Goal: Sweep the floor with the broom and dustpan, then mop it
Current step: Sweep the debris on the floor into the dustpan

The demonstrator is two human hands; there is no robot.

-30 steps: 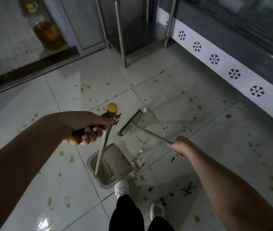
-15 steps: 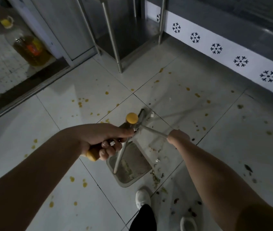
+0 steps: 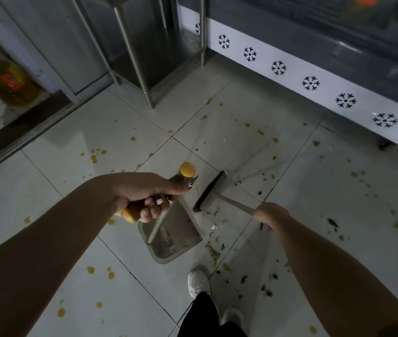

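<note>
Below, left hand (image 3: 144,198) gripping dustpan (image 3: 176,237), right hand (image 3: 269,214) gripping broom (image 3: 211,193)

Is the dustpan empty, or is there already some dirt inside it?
Not empty. The dustpan has brownish streaks of dirt on its inner surface; most scraps lie on the floor beside it.

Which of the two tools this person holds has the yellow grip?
The dustpan, gripped by the left hand: its handle is yellow at the grip and tip. The broom in the right hand has a plain grey metal handle.
</note>
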